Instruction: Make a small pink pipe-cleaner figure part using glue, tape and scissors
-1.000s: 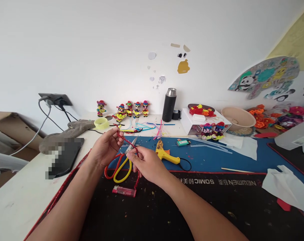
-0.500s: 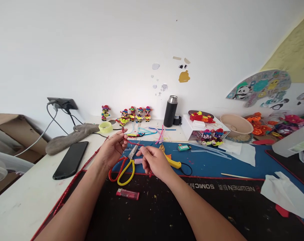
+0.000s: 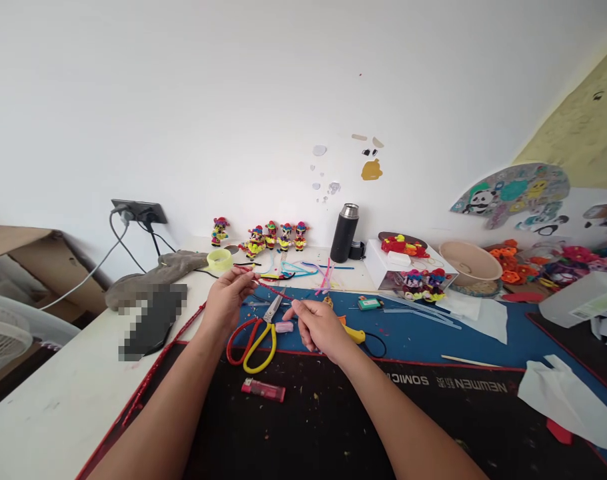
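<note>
My left hand (image 3: 228, 298) and my right hand (image 3: 319, 325) hold a thin red pipe cleaner (image 3: 275, 289) stretched between them above the desk. The left fingers pinch one end near the blue mat's back edge; the right fingers pinch the other end lower and to the right. Below the hands lie scissors (image 3: 256, 331) with one red and one yellow handle. A small pink piece (image 3: 284, 327) rests by the right thumb. A pink lighter (image 3: 263, 389) lies on the black mat (image 3: 303, 433) closer to me.
A yellow glue gun (image 3: 353, 331) lies right of my right hand. At the back stand several small figurines (image 3: 263, 236), a black flask (image 3: 344, 233), a tape roll (image 3: 220, 259) and a white box (image 3: 408, 260). A phone (image 3: 153, 319) lies left; white paper (image 3: 568, 393) right.
The camera has tilted up, so everything sits lower in view. My hands moved apart and the pipe cleaner now runs straighter between them; my right hand lowered toward the mat.
</note>
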`<state>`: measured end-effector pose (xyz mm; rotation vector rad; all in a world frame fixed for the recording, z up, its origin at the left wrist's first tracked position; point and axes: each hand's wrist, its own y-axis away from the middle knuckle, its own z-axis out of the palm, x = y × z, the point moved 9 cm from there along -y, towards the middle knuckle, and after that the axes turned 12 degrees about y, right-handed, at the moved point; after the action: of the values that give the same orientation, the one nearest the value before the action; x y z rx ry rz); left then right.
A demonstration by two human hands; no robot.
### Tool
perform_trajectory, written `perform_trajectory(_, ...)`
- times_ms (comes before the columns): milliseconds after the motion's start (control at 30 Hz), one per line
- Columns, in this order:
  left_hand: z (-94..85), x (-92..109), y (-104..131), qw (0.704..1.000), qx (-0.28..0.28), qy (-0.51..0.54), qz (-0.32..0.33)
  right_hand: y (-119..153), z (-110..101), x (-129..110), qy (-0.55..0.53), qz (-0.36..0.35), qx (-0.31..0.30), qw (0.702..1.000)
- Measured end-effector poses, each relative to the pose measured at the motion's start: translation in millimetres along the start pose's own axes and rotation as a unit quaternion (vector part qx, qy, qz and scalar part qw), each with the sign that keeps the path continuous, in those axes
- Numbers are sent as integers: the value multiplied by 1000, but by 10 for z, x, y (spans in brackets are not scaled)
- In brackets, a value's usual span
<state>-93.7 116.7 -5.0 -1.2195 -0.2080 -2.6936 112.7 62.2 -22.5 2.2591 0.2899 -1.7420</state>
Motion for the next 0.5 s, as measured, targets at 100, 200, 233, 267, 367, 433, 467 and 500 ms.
perform_trajectory(100, -29, 75, -20, 1000, 2, -1, 29, 13, 27, -14, 5, 2, -13, 1000)
perform_trajectory(200, -51, 110, -39, 999, 1, 9, 36, 33, 50, -47, 12, -2, -22, 1000)
perform_trajectory(233, -55, 124, -44, 999, -2, 9, 38, 37, 54, -57, 13, -4, -23, 1000)
perform_trajectory(267, -60, 143, -48, 999, -4, 6, 43, 39, 56, -62, 13, -6, -24, 1000)
perform_trajectory(367, -98, 222, -57, 998, 2, -3, 65, 27, 51, -45, 1, -4, -25, 1000)
perform_trajectory(433, -132, 263, -65, 997, 11, -3, 73, 10, 29, -26, -5, -3, -19, 1000)
perform_trajectory(467, -144, 275, -71, 997, 14, -2, 74, 2, 13, -21, -6, -5, -14, 1000)
perform_trajectory(500, -152, 283, -78, 997, 14, -2, 74, -4, -4, -18, -5, -9, -9, 1000)
